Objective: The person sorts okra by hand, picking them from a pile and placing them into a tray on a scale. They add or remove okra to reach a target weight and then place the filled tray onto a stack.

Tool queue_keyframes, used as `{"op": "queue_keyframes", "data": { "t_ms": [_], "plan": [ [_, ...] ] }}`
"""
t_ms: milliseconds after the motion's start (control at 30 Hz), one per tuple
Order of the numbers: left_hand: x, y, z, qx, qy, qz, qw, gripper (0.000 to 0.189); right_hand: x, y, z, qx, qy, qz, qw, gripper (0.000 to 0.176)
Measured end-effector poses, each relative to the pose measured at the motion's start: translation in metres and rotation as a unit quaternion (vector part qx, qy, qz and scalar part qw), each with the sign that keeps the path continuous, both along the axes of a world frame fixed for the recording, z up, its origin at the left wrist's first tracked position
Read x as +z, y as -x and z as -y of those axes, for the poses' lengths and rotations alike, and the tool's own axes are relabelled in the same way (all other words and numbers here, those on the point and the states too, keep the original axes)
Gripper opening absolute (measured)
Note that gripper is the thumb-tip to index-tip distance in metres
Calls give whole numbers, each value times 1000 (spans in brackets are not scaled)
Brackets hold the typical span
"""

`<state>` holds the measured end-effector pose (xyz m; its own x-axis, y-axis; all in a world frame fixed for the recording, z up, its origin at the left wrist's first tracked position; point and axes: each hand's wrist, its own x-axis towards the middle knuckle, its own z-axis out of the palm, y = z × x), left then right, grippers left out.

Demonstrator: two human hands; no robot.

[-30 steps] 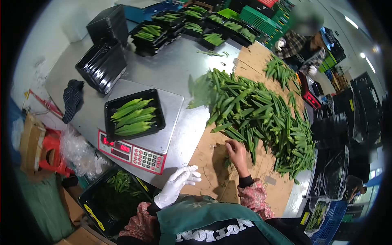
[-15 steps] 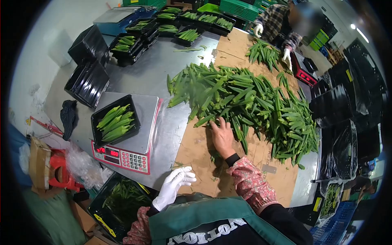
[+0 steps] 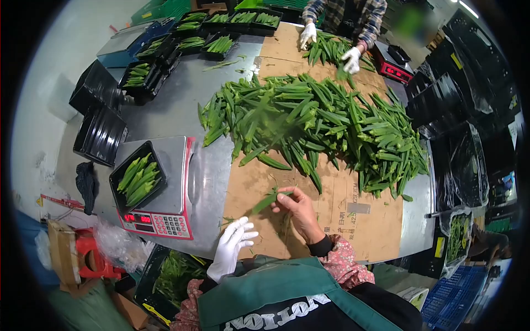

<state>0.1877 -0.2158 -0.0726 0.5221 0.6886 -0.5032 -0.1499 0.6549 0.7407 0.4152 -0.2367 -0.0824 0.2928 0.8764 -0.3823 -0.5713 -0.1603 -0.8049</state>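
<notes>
My bare right hand pinches an okra pod by one end, above the cardboard sheet. My left hand, in a white glove, is just left of the pod, fingers apart and holding nothing. Beyond both hands lies a big heap of green okra. To the left, a black tray with several pods sits tilted on a scale with red digits.
A co-worker's gloved hands touch a smaller okra pile at the far side, beside a red scale. Filled trays stand at the back left. Black stacked trays are at left; a dark crate is below.
My right hand has drawn back from the heap's edge toward me with a pod in it. The view has shifted, and the co-worker's hand has moved onto the smaller pile.
</notes>
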Motion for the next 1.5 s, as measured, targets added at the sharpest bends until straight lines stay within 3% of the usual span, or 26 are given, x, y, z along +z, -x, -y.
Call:
{"op": "queue_keyframes", "data": {
  "t_ms": [133,533,633,733,833,1033,1167,1267,1500],
  "plan": [
    [20,-16,-6,-9,-17,29,999,47,5,13,15,51,1,-120,991,23],
    [21,-21,-9,-22,-79,-5,997,35,-6,7,12,27,-26,-147,988,20],
    [17,-19,-9,3,-53,3,999,34,-3,2,5,32,1,-94,995,18],
    [15,-16,-9,52,-43,17,998,33,-15,-17,-20,-2,6,76,997,20],
    [17,-13,-9,72,-52,18,996,33,-1,-30,-44,20,-23,95,995,18],
    [25,-12,-11,112,-43,24,993,35,5,0,-41,292,-98,271,912,31],
    [16,-2,-16,138,-19,43,989,40,10,16,-21,305,-40,111,945,31],
    [16,-1,-18,138,-19,85,986,42,12,18,-16,301,-12,93,949,28],
    [16,-5,-26,117,-61,48,990,35,26,31,-16,277,35,44,959,29]
  ]
}}
